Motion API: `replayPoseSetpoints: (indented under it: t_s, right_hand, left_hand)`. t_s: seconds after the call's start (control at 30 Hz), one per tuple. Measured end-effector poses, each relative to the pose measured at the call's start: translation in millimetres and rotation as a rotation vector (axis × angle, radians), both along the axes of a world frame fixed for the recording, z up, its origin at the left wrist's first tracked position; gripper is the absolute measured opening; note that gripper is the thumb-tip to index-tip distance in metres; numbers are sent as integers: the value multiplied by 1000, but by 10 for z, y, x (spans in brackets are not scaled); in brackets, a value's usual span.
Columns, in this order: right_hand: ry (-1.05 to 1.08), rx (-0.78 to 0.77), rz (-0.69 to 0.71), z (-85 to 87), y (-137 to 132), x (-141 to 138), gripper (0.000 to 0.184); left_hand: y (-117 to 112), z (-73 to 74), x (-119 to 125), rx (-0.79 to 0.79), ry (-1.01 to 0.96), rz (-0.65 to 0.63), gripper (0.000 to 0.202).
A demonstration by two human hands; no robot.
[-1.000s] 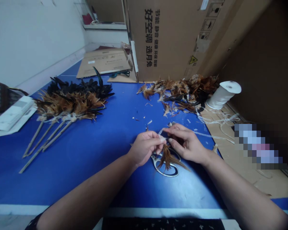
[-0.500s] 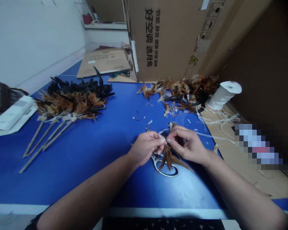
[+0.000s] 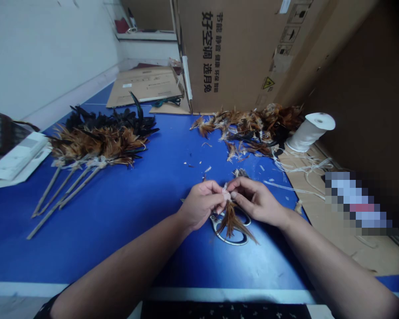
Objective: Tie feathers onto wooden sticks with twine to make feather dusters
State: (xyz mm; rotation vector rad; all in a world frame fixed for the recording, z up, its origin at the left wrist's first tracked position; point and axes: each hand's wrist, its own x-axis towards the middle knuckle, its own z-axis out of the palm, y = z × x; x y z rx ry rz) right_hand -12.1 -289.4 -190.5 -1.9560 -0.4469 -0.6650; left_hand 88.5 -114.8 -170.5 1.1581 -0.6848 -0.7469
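A small bundle of brown feathers (image 3: 231,221) hangs tips downward between my hands. My left hand (image 3: 204,201) is closed, thumb and fingers pinching the bundle's pale upper end. Across from it, my right hand (image 3: 257,199) has thumb and index finger drawn together at the same end. A short white piece (image 3: 225,187), perhaps string or tape, sticks up there; the fingers partly cover it. Beneath the feathers lie scissors (image 3: 231,242), their looped handles showing and the blades mostly hidden by my left hand. A greyish feather tuft (image 3: 241,173) rests just beyond my right fingers.
Several feather dusters (image 3: 96,144) with stick handles lie at left. Loose brown feathers (image 3: 252,124) are heaped before a large cardboard box (image 3: 239,53). A white spool (image 3: 307,133) stands at right, with white string (image 3: 295,188) trailing over the table edge and cardboard.
The feather bundle has turned slightly, its tips now hanging straighter and further left. The white piece at its top now shows between my fingers. My right hand has shifted slightly left.
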Motion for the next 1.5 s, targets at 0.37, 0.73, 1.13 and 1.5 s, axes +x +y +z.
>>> replayPoseSetpoints:
  t_s: [0.37,0.73,1.13,1.5]
  right_hand:
    - [171,288,113,-46,47,29,34]
    - [169,349,88,-46,86,28,30]
    - [233,340,64,-50,64,53,38]
    - [-314,-123,-258,-77,53,105,7]
  left_hand:
    - [8,-113,9,-27,-209,195,23]
    - [-35,-153,-100,-91,-416,384,16]
    - [-34,-160,-107,-106,-503,454,9]
    - [-31,-154,-87,-21,-257,349,28]
